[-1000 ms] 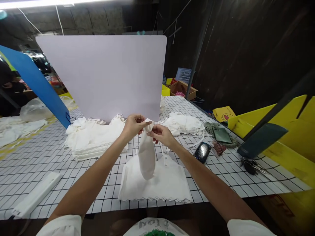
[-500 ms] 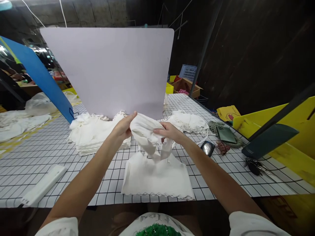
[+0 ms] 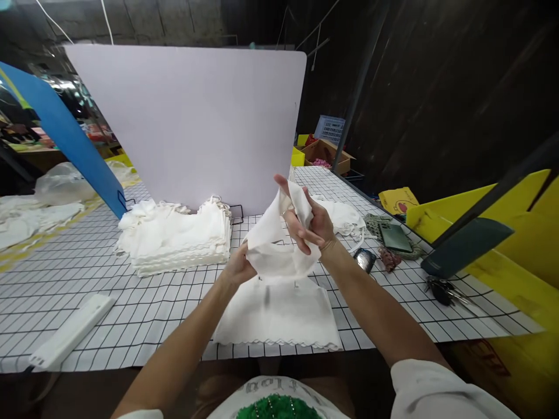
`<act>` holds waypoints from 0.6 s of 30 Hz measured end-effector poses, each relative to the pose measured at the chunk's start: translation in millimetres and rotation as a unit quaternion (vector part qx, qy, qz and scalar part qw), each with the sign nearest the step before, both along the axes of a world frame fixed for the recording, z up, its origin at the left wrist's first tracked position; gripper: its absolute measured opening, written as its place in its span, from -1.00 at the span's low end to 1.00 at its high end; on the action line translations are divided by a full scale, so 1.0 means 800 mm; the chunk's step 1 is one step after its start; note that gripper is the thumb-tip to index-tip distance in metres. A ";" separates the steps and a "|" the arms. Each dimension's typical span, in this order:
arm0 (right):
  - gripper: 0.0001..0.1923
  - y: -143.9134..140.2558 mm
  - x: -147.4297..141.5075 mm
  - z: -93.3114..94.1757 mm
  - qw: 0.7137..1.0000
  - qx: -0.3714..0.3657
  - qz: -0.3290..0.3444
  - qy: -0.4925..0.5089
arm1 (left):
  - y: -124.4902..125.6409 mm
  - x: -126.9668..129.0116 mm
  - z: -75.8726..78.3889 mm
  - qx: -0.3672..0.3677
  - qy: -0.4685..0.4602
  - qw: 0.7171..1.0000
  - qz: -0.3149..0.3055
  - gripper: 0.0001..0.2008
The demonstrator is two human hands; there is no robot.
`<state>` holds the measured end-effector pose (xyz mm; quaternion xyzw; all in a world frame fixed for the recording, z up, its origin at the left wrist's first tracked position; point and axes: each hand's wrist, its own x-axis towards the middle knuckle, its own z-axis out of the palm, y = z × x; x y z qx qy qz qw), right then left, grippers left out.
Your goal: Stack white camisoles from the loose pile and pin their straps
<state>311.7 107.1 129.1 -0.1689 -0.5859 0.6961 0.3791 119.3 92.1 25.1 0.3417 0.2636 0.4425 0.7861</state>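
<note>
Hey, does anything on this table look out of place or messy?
Nothing seems spilled. The crumpled white fabric heap beyond the right hand looks untidy, unlike the neatly layered white garment stack; loose metal keys on the white, black-gridded tabletop seem stray.

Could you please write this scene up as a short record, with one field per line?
Left hand: left hand grips the white cloth at its left side
Right hand: right hand is raised, fingers apart, cloth over part of it
Beneath: white garment, laid out, scalloped edge toward the person
Left side: stack of white garments; white power strip
Right side: keys
Behind: upright white board
Surface: grid-patterned table
</note>
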 end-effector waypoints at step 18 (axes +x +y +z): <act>-0.48 -0.041 -0.004 -0.035 0.904 0.172 -0.386 -0.057 | -0.014 0.014 0.157 0.100 0.063 0.990 0.080 -0.65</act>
